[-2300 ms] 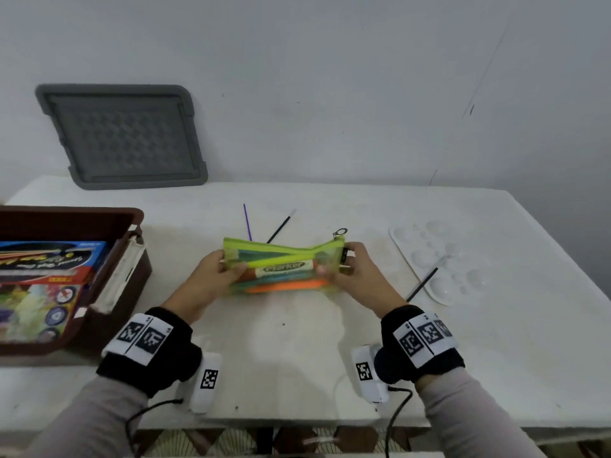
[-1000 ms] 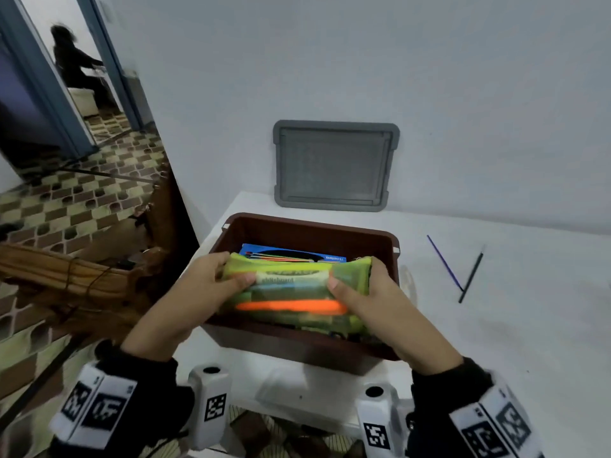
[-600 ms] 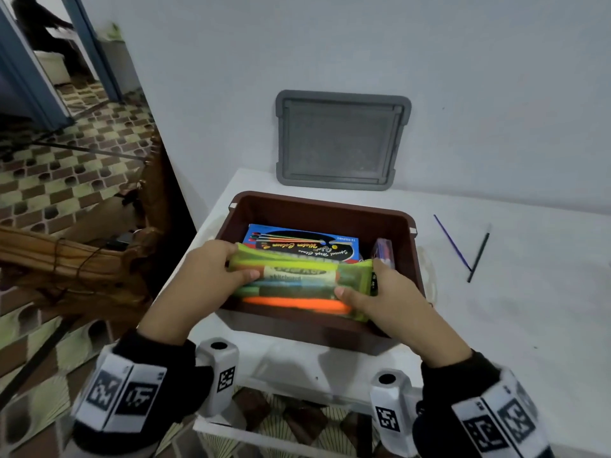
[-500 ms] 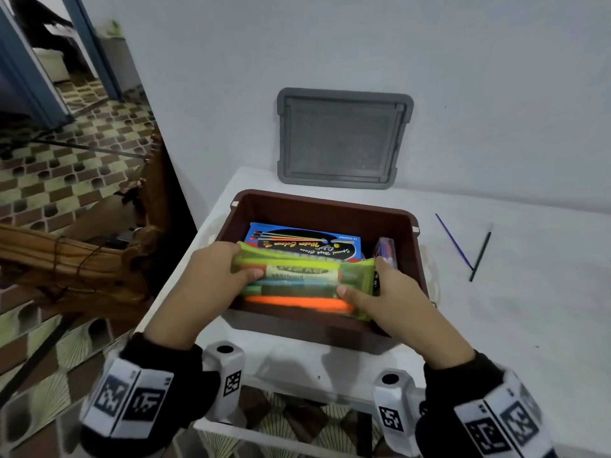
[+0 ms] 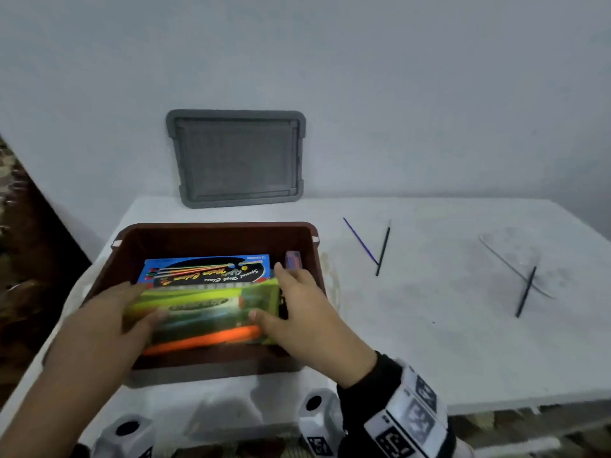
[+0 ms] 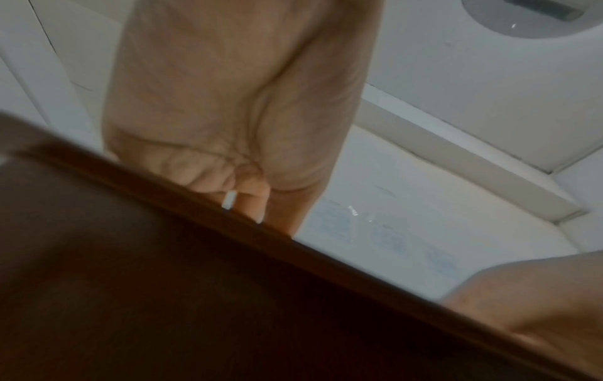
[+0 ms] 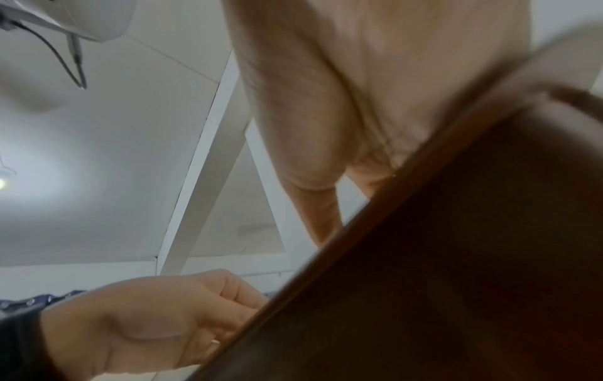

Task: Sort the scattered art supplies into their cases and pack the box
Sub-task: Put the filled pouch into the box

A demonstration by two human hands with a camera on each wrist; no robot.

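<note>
Brown box [image 5: 215, 236] – blue paint set [image 5: 205, 271] inside, both hands (left [image 5: 102, 328], right [image 5: 297, 312]) gripping green pouch [image 5: 201, 312].

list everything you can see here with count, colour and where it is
box: 1, brown, left part of the table
marker pouch: 1, green see-through, inside the box at its near side, held at both ends
paint set carton: 1, blue and black, in the box behind the pouch
small item: 1, purplish, at the box's right wall, too blurred to name
lid: 1, grey, leaning on the wall behind the box
brushes: 3, one purple, two black, loose on the table right of the box
palette: 1, clear, far right, under one black brush
table: 1, white
hands: 2, left hand and right hand gripping the pouch ends
</note>
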